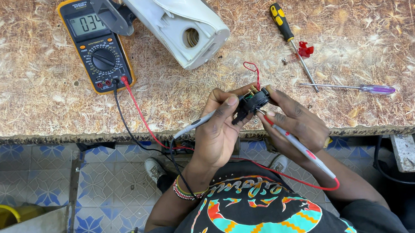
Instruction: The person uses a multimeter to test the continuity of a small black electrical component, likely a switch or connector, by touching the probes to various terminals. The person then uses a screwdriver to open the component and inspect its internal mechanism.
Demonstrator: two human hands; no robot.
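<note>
small black part (251, 103) with a red wire loop, held over the counter's near edge | left hand (216, 131) pinches it and a grey probe (195, 125) | right hand (297, 121) grips red-tipped probe (301, 148), tip seemingly on the part | multimeter (96, 42), white housing (175, 16), two screwdrivers on counter (18, 80)

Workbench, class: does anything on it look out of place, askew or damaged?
The white appliance housing lies tipped on its side beside the multimeter, its open end showing. A small red part and a loose screw lie next to the yellow-handled screwdriver.
</note>
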